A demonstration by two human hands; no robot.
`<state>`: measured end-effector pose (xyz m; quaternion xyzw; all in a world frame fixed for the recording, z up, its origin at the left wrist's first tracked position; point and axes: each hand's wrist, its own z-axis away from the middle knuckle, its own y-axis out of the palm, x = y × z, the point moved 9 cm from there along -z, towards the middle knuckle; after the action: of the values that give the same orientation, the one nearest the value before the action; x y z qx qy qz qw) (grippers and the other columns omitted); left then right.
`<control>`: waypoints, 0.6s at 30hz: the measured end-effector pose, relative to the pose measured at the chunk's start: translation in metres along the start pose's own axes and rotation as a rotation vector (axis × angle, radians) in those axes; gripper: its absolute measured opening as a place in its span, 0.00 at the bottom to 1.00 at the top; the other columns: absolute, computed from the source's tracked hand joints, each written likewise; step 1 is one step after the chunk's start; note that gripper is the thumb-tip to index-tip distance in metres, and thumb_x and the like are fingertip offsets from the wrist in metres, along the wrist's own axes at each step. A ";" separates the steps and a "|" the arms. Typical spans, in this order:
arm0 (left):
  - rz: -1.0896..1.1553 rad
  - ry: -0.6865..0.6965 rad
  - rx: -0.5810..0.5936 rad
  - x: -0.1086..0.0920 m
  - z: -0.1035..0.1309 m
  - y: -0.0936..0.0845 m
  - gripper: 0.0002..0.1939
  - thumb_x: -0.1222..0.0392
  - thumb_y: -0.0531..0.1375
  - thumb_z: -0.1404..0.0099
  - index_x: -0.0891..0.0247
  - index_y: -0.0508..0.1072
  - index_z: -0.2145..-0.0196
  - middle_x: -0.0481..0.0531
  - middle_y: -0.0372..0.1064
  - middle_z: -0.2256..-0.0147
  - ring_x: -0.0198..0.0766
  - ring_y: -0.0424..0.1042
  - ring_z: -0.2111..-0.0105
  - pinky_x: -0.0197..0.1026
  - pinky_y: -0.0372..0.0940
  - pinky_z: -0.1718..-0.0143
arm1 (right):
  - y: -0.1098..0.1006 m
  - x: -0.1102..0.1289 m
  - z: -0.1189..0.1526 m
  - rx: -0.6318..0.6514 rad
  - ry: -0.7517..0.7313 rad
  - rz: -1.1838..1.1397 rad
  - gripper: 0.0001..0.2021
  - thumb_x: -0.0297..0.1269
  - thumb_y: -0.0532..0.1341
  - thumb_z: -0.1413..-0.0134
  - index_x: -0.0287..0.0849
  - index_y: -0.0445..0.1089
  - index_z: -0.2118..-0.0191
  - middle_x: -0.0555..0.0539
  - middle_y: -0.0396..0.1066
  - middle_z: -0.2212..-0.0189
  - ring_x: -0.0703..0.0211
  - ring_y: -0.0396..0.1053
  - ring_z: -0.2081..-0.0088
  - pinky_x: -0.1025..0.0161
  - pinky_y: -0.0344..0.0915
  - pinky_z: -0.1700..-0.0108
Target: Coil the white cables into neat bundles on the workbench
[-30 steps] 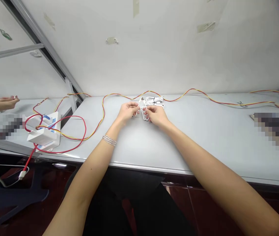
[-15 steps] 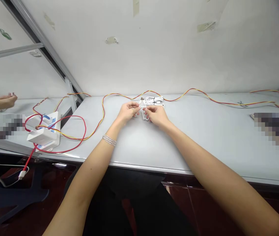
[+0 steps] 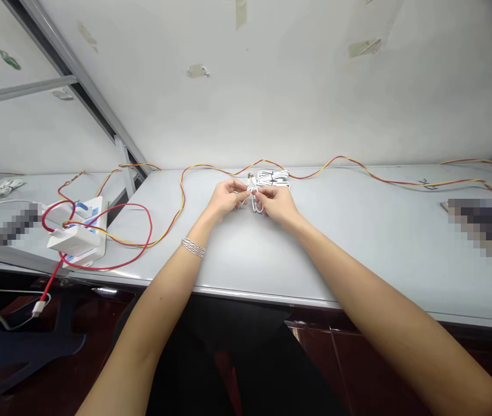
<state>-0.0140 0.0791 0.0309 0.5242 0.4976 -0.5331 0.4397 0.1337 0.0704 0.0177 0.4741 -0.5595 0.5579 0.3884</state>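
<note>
My left hand [image 3: 227, 198], with a silver bracelet [image 3: 193, 247] at the wrist, pinches part of a small white cable [image 3: 257, 202] near the middle of the table. Close beside it on the right, my right hand [image 3: 278, 202] holds the looped part of the same cable. A plug end of the cable points up between the two hands. Just behind my right hand lies a coiled white cable bundle [image 3: 273, 178] with a dark tie around it. My fingertips partly hide the held cable.
Red and yellow wires [image 3: 341, 158] run along the back of the table [image 3: 384, 231]. At the left are a power strip [image 3: 99, 242] with white adapters, a red cable loop [image 3: 149, 216] and another white bundle [image 3: 6, 188]. A blurred-out object [image 3: 488, 231] lies at the right.
The other person's hand at the far left has gone out of view, and a white cable bundle now shows there. My fingers have shifted slightly on the cable.
</note>
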 end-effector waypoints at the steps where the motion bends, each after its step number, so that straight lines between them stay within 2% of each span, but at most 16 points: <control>1: -0.010 -0.011 0.009 0.001 0.001 0.001 0.10 0.68 0.69 0.46 0.66 0.70 0.72 0.48 0.71 0.74 0.30 0.69 0.78 0.35 0.60 0.76 | 0.000 0.000 0.000 0.003 0.005 -0.004 0.12 0.41 0.61 0.41 0.38 0.76 0.69 0.51 0.66 0.81 0.65 0.60 0.79 0.66 0.55 0.75; 5: -0.044 -0.042 0.047 0.004 0.002 0.008 0.06 0.70 0.67 0.42 0.67 0.72 0.71 0.50 0.73 0.74 0.30 0.68 0.78 0.37 0.61 0.73 | 0.001 -0.001 -0.001 0.009 0.013 -0.027 0.12 0.40 0.61 0.42 0.38 0.77 0.67 0.51 0.67 0.80 0.65 0.60 0.79 0.66 0.55 0.75; 12: -0.030 -0.056 0.049 0.005 0.002 0.008 0.09 0.69 0.69 0.45 0.67 0.72 0.70 0.50 0.73 0.74 0.31 0.68 0.79 0.37 0.64 0.75 | 0.002 0.000 -0.001 0.021 0.001 -0.019 0.11 0.39 0.61 0.43 0.38 0.76 0.69 0.50 0.68 0.80 0.65 0.61 0.78 0.66 0.56 0.74; 18: 0.005 -0.036 0.067 0.005 0.001 0.009 0.12 0.64 0.72 0.46 0.67 0.73 0.68 0.50 0.74 0.72 0.30 0.70 0.78 0.37 0.68 0.73 | 0.002 0.002 0.000 0.028 0.001 0.025 0.10 0.37 0.60 0.44 0.38 0.77 0.69 0.50 0.68 0.80 0.63 0.62 0.78 0.64 0.57 0.73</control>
<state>-0.0059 0.0774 0.0249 0.5301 0.4700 -0.5580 0.4321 0.1316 0.0704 0.0189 0.4719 -0.5574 0.5708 0.3751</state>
